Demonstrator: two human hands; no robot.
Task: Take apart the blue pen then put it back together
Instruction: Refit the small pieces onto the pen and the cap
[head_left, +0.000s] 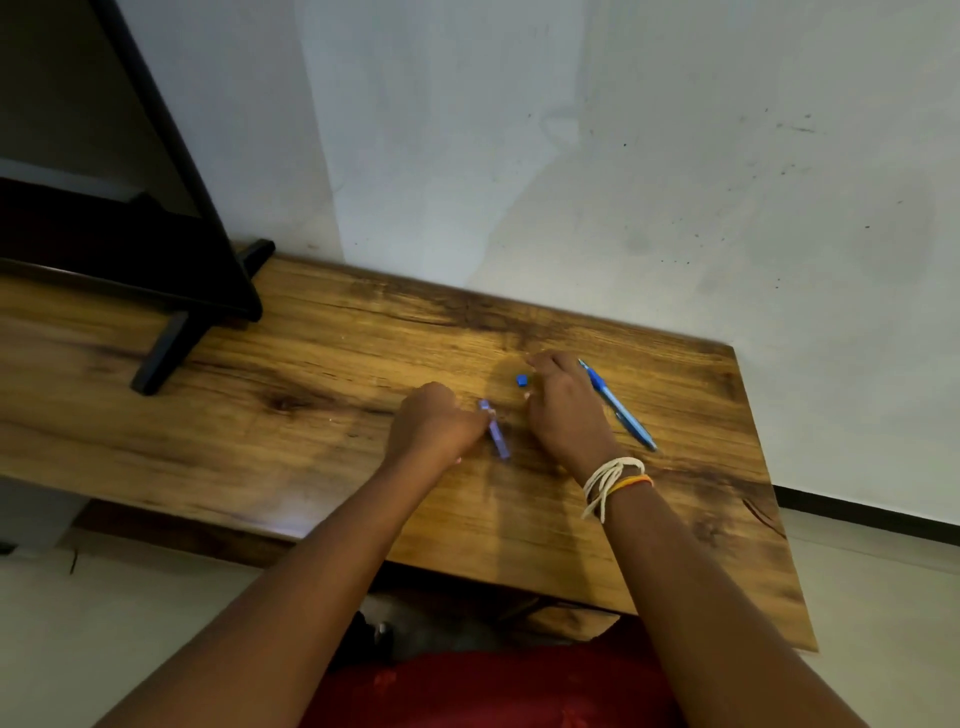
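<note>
My left hand (434, 421) is closed around one end of a short blue pen piece (496, 431), which points down and to the right just over the wooden table (311, 395). My right hand (563, 405) rests on the table with its fingers curled; whether it holds anything is hidden. A small blue cap-like piece (522, 380) lies on the wood just left of that hand's fingers. To its right, a long blue pen part (618, 405) lies diagonally on the table, apart from both hands.
A black monitor stand (171, 332) with its screen occupies the table's back left. A white wall (571, 182) runs directly behind the table. The table's right edge (769, 493) is close to the long pen part. My red-clothed lap (493, 686) is below the front edge.
</note>
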